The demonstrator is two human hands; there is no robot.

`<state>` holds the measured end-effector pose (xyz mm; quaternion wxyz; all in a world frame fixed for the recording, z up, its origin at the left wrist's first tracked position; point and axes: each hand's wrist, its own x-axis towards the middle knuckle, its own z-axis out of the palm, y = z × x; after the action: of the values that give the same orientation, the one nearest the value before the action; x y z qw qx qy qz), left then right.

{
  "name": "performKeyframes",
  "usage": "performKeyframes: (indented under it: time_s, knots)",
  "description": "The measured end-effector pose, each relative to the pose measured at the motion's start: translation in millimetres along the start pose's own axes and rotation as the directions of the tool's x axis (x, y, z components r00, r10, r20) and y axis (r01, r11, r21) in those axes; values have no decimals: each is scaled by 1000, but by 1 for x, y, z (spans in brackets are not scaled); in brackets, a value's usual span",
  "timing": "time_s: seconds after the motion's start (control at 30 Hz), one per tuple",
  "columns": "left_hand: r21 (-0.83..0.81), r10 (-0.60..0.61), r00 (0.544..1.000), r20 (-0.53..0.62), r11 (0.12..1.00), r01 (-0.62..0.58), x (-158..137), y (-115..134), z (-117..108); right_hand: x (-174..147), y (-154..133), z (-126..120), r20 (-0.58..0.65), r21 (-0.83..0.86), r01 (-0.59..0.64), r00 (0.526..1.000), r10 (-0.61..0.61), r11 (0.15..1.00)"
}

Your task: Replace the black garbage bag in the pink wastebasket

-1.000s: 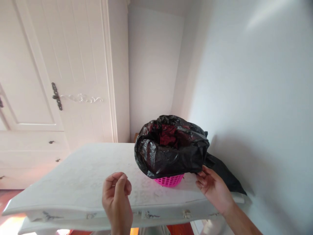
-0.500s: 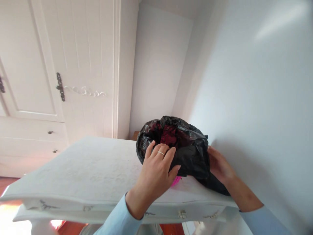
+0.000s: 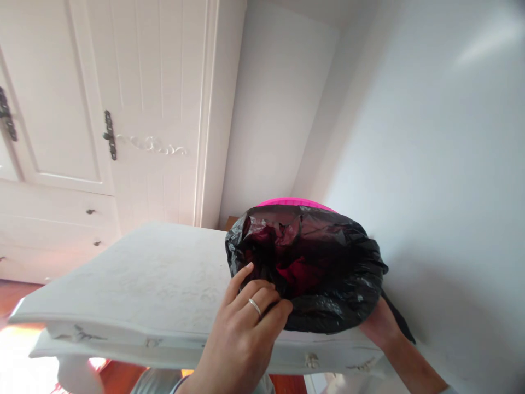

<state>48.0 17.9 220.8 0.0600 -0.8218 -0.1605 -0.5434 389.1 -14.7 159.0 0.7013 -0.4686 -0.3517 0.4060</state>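
Note:
A black plastic garbage bag (image 3: 328, 312) lines a pink bin (image 3: 293, 202), whose far rim shows above the bag. The bag's mouth faces me, and reddish light comes through the plastic inside. My left hand (image 3: 250, 320), with a ring on one finger, curls its fingers over the near left edge of the bag, thumb pressed close to them. At the lower right, my right hand (image 3: 381, 323) is under the bag's folded edge, its fingers hidden.
The bin is over the right part of a white table (image 3: 164, 273) with carved drawer fronts. A wall (image 3: 443, 191) rises close on the right. A white wardrobe (image 3: 156, 98) stands at the back left. Reddish floor (image 3: 123, 377) shows below.
The bin and bag have tipped toward me, so the mouth looks wider and the pink far rim now shows. Both hands have moved lower, the right one further under the bag.

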Motion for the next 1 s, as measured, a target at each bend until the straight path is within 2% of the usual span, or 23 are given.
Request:
performKeyframes:
  time_s: [0.13,0.27,0.33,0.4,0.53,0.63,0.77,0.9,1.0]
  knots:
    - [23,11,1000,-23,1000,-10,-4,-3,-11,-9,-54,5,-34,71,17,999,-14,997]
    - [49,34,999,-5,998,-33,-10,-5,-19,-17,-101,30,0,-123,145,989,-147,982]
    - [61,37,999,-10,997,-36,-13,-7,-22,-19,-116,44,56,-225,215,977,-208,950]
    - [82,32,999,-14,996,-31,-15,-13,-25,-18,-127,56,102,-304,240,970,-219,922]
    - [100,67,996,56,992,-73,-16,-36,-39,-9,-137,75,71,-390,217,976,-206,895]
    - [122,105,988,114,985,-119,-14,-56,-54,1,-136,85,72,-346,148,989,-131,926]
    - [172,105,989,105,977,-122,-7,-73,-66,20,-120,83,76,-221,22,997,-5,975]
    - [72,52,993,105,996,-60,2,-81,-68,34,-77,69,45,-216,-149,986,162,965]
    - [25,3,990,139,1000,-7,10,-84,-66,27,-34,65,90,-286,-202,967,237,937]
